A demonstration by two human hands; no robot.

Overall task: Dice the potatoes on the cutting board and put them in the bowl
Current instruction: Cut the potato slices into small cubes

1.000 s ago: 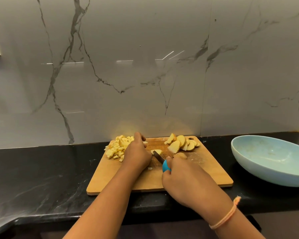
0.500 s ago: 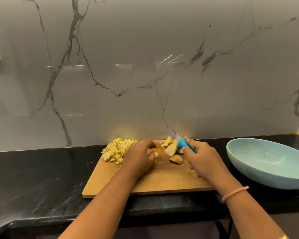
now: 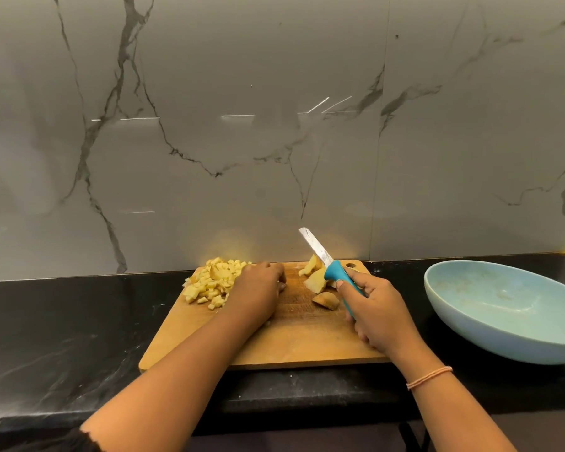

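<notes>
Our right hand (image 3: 377,308) is wrapped firmly round the teal handle of the knife (image 3: 332,269), thumb along the top. The blade is raised off the board, slanting up and to the left. Just under and beside the handle sit the uncut potato chunks (image 3: 315,282): pale yellow flesh with tan skin on their curved sides. One piece (image 3: 325,301) lies a little nearer to us, just left of our knuckles.

Our left hand (image 3: 258,288) lies palm down on the cutting board (image 3: 307,340) with its fingers curled under; we cannot tell whether it holds anything beneath them. Touching its far left side is the heap of diced potato (image 3: 214,282), small yellow cubes at the board's back left corner.

The wooden board rests on a black countertop (image 3: 62,321). The light blue bowl (image 3: 470,334) stands on the countertop to the right, apart from the board, with no potato in it.
</notes>
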